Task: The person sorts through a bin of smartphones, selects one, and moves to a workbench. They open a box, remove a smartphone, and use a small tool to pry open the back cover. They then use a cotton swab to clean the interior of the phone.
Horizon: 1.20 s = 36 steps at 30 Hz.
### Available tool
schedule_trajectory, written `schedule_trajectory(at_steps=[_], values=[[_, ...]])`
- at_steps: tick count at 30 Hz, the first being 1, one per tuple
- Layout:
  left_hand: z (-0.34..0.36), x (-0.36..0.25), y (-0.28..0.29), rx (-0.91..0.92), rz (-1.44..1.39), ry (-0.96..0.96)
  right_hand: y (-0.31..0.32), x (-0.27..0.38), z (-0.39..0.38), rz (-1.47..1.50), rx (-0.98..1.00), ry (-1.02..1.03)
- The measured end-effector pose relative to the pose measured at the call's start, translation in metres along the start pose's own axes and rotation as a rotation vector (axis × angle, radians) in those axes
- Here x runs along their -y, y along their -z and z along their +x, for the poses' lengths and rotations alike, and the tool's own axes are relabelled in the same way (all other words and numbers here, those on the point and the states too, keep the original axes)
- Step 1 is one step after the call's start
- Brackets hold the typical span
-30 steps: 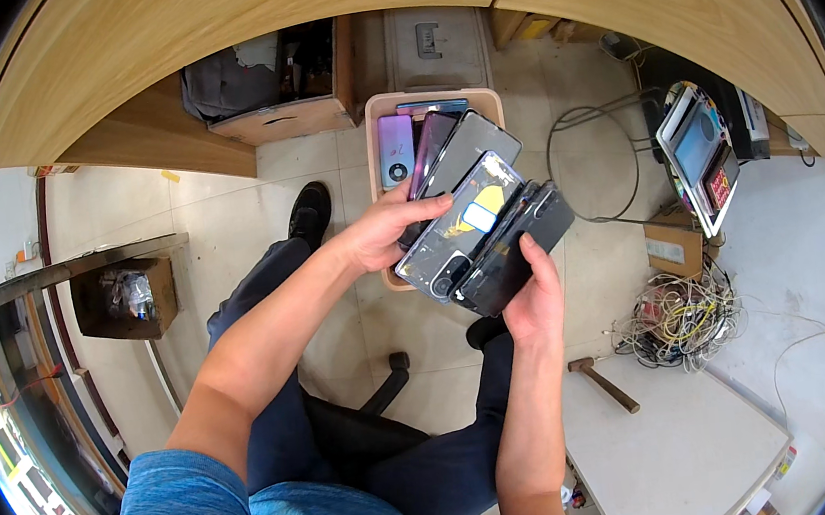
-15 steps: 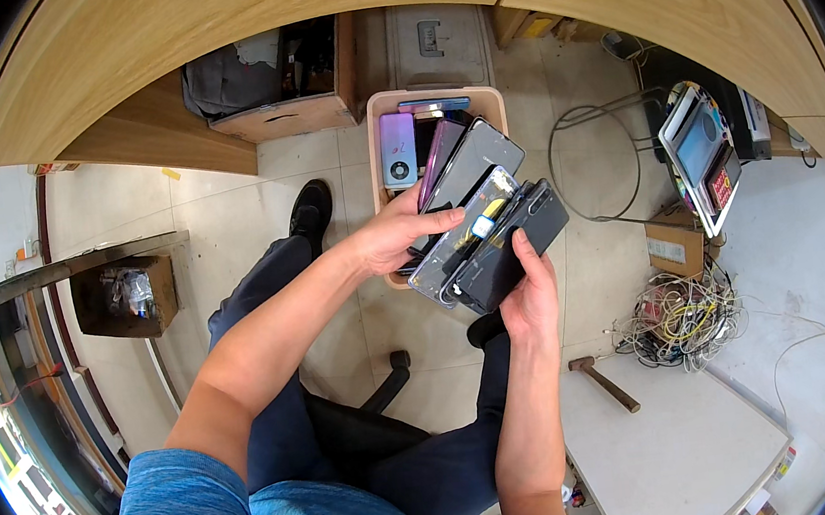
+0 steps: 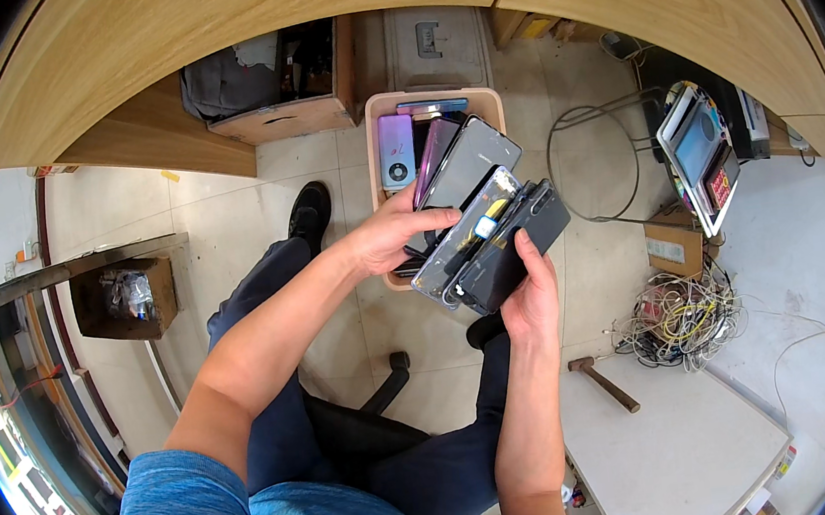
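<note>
Above a beige plastic bin (image 3: pixel 433 95), both my hands hold a fanned-out stack of smartphones. My left hand (image 3: pixel 395 231) is closed round the left part of the stack: a purple phone (image 3: pixel 434 155), a grey phone panel (image 3: pixel 471 163) and the near edge of a phone with its inside bared (image 3: pixel 471 236), which shows a yellow strip. My right hand (image 3: pixel 529 295) grips a black phone (image 3: pixel 522 251) at the right end, thumb on its back. The bin holds more phones, among them a lilac one (image 3: pixel 396 149) with a round camera. Overlapping phones hide how many are in each hand.
Behind the bin stands a grey case (image 3: pixel 439 49), with an open cardboard box (image 3: pixel 287 115) to its left. On the right are a bundle of tangled cables (image 3: pixel 681 320), a white board (image 3: pixel 663 442) and a hammer (image 3: pixel 605 385). The wooden desk (image 3: pixel 256 12) arches over the far side.
Almost nothing differs. The grey panel and purple phone have shifted very slightly left, and the hands keep their hold on the stack.
</note>
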<state>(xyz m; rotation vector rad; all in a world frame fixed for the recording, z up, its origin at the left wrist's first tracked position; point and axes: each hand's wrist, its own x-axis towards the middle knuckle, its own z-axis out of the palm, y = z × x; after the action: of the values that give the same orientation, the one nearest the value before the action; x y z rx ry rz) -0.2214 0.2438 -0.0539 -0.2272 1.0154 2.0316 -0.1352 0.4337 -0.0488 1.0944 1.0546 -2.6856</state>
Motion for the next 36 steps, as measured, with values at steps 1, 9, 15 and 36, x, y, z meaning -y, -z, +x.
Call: schedule_trajectory(at_steps=[1, 9, 15, 36], values=[[0.000, -0.001, -0.001, -0.002, 0.001, 0.004, 0.000, 0.000, 0.000, 0.005, -0.002, -0.001], [0.000, -0.003, -0.004, -0.050, -0.050, 0.053, 0.004, -0.001, 0.003, 0.021, 0.029, 0.007], [-0.001, -0.003, -0.013, -0.103, 0.149, -0.272, 0.004, -0.001, 0.003, 0.092, 0.057, 0.001], [0.030, 0.033, -0.024, 0.088, 0.739, -0.381, 0.045, 0.027, -0.003, 0.248, 0.139, -0.098]])
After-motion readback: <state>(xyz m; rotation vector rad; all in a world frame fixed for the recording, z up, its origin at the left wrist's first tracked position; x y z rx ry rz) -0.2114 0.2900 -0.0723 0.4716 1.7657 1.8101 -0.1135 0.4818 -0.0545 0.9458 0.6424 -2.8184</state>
